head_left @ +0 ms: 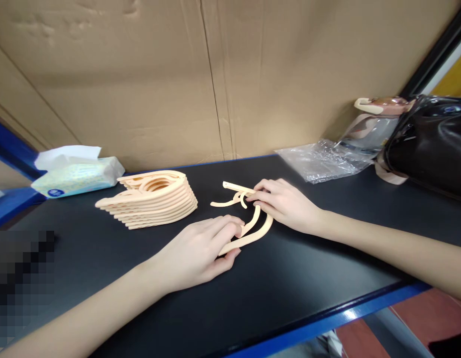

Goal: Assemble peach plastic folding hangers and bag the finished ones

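Note:
A peach plastic hanger [252,233] lies flat on the black tabletop [290,278] between both hands. My left hand [200,251] pinches its near end between thumb and fingers. My right hand [286,204] rests on its far part, fingers pressed on the hook and bar near the top. To the left stands a neat stack of several matching peach hangers [151,199], untouched.
A tissue pack [75,174] lies at the back left. A crumpled clear plastic bag [322,161], a clear bottle with a pink lid [375,127] and a black bag [431,144] sit at the back right. A cardboard wall backs the table; its blue front edge [345,313] runs close by.

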The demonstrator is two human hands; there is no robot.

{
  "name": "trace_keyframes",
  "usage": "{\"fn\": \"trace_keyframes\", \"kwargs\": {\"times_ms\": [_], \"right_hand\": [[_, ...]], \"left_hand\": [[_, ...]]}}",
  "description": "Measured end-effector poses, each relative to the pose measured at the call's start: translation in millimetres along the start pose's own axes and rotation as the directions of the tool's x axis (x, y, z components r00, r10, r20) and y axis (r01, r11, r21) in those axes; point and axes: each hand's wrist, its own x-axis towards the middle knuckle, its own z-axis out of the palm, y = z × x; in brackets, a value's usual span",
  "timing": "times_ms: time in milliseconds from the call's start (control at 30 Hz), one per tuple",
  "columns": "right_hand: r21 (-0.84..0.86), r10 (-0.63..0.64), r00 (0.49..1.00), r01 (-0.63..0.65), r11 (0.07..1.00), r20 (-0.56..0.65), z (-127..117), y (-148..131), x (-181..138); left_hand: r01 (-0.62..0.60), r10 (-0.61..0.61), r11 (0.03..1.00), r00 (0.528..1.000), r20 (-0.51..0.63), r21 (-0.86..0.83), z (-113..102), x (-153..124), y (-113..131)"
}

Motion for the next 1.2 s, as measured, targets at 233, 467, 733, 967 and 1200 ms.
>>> {"fn": "trace_keyframes", "kwargs": {"times_ms": [233,467,733,967,1200], "right_hand": [[0.086,0.03,0.999,-0.031,0.996,0.015,-2,-1,0],[0.203,0.028,0.999,-0.033,0.979,0.027,-1,6,1],[0.278,0.075,0.997,-0.067,0.958,-0.016,4,10,3],[0.284,0.068,0.998,-0.065,0.957,-0.001,2,8,3],[0.27,0.044,0.999,-0.047,0.962,0.016,0,6,3]], "left_hand": [[-0.021,0.021,1.0,1.0,-0.007,0.008,-1,1,0],[-0.046,0.046,0.999,0.999,0.005,0.018,-1,2,0],[-0.08,0.08,0.996,0.997,0.001,0.039,0,0,1],[-0.08,0.079,0.996,0.997,0.005,0.034,0,2,0],[-0.073,0.073,0.997,0.997,0.02,0.027,-1,0,1]]}}
